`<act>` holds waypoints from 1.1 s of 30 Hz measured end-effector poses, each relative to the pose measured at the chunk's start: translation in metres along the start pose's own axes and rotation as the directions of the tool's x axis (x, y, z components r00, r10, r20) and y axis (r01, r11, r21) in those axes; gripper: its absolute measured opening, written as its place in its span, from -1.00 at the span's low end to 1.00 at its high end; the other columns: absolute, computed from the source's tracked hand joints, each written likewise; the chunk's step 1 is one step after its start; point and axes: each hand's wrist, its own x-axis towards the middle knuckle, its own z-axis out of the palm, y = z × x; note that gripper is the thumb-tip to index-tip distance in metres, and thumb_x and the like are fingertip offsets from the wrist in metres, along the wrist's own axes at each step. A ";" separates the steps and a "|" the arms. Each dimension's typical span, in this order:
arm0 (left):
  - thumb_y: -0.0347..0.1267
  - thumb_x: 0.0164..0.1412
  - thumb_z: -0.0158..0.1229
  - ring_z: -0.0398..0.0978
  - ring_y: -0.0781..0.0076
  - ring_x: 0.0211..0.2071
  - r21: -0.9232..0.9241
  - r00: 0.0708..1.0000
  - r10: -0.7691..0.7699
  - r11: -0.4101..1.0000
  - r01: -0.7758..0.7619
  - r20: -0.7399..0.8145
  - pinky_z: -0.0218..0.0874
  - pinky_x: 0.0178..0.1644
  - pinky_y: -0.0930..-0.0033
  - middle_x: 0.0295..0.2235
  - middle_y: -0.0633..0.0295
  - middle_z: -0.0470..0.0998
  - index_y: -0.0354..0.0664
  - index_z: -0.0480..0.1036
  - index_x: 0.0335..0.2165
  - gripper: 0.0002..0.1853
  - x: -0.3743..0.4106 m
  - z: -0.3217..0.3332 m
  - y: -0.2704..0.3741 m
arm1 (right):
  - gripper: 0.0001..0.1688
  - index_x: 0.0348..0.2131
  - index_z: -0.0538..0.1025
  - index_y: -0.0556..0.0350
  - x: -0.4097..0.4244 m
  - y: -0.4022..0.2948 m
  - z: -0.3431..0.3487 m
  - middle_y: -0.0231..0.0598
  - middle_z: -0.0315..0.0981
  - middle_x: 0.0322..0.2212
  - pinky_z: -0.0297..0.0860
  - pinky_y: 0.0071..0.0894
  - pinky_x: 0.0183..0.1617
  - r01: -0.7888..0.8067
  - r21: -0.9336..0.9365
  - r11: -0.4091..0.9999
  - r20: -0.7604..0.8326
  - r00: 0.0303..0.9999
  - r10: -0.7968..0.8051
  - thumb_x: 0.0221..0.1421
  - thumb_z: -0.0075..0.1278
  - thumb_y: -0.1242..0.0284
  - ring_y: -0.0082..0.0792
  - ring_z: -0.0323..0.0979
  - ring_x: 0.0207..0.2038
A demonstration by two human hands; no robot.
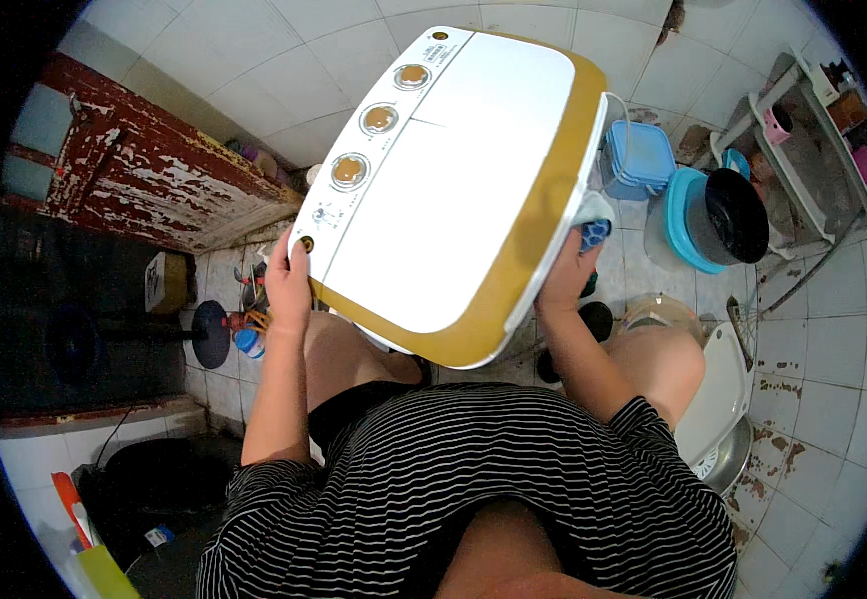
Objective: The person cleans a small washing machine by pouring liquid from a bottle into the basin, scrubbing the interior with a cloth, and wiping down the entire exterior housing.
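Observation:
In front of me is a small washing machine [471,187] with a white top, a tan border and three tan control knobs [379,118] along its left side. It appears tilted; its lower body is mostly hidden beneath the top. My left hand [289,288] grips the near left corner, thumb on the panel beside a small round gold fitting [305,243]. At the right edge, my right hand [567,277] holds a blue patterned cloth [595,233] against the machine's side. How far its fingers reach under the edge is hidden.
Blue lidded containers [639,153] and a turquoise-rimmed tub [677,224] with a black basin [735,217] stand right, near a shelf rack [800,150]. A white board [714,389] leans at lower right. Left are a peeling red door [156,172] and a blue-lidded jar [249,343].

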 end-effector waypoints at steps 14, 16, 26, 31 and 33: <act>-0.25 0.42 -0.06 0.47 0.35 0.00 -0.098 0.955 -0.295 0.950 0.297 0.032 0.32 0.04 0.33 0.05 0.09 0.48 -0.28 0.25 0.23 -0.49 0.127 -0.080 -0.064 | -0.22 0.21 0.22 0.31 -0.025 0.034 0.146 0.19 0.10 0.15 -0.06 0.23 0.30 0.478 -0.367 0.798 0.355 0.865 -0.354 0.24 0.01 0.10 0.21 0.03 0.19; -0.25 0.42 -0.08 0.48 0.32 0.00 -0.098 0.947 -0.319 0.942 0.321 0.038 0.33 0.04 0.30 0.05 0.09 0.48 -0.26 0.21 0.25 -0.48 0.141 -0.097 -0.082 | -0.25 0.17 0.28 0.30 -0.029 0.025 0.145 0.19 0.14 0.13 -0.04 0.16 0.29 0.600 -0.348 0.721 0.542 0.756 -0.367 0.26 0.00 0.07 0.15 0.06 0.17; -0.30 0.40 -0.18 0.32 0.22 0.21 0.485 0.965 -0.258 0.851 0.201 0.053 0.12 0.25 0.27 0.24 0.04 0.33 -0.28 0.18 0.28 -0.45 0.206 -0.113 -0.108 | -0.52 -0.10 0.48 0.11 0.012 0.156 0.042 -0.10 0.45 -0.16 0.27 0.00 0.04 0.445 -0.714 0.541 0.400 0.893 -0.206 -0.06 0.18 0.37 -0.02 0.35 -0.08; -0.18 0.49 -0.25 0.24 0.22 0.27 0.497 0.956 -0.178 0.867 0.042 0.231 -0.01 0.34 0.27 0.25 -0.01 0.32 -0.32 0.25 0.25 -0.44 0.155 -0.029 -0.036 | -0.49 -0.11 0.47 0.19 0.026 0.185 -0.019 0.01 0.40 -0.11 0.26 0.03 0.08 0.276 -0.906 0.322 0.219 0.954 -0.204 -0.06 0.21 0.34 0.08 0.32 -0.03; -0.20 0.49 -0.21 0.27 0.25 0.25 0.398 0.956 -0.102 0.917 -0.016 0.274 0.02 0.32 0.29 0.23 0.00 0.34 -0.36 0.28 0.23 -0.46 0.131 -0.028 -0.011 | -0.54 -0.19 0.46 0.20 0.019 0.169 0.020 0.05 0.33 -0.07 0.25 0.03 0.08 0.457 -0.752 0.474 0.288 0.876 -0.388 -0.05 0.22 0.32 0.06 0.28 0.00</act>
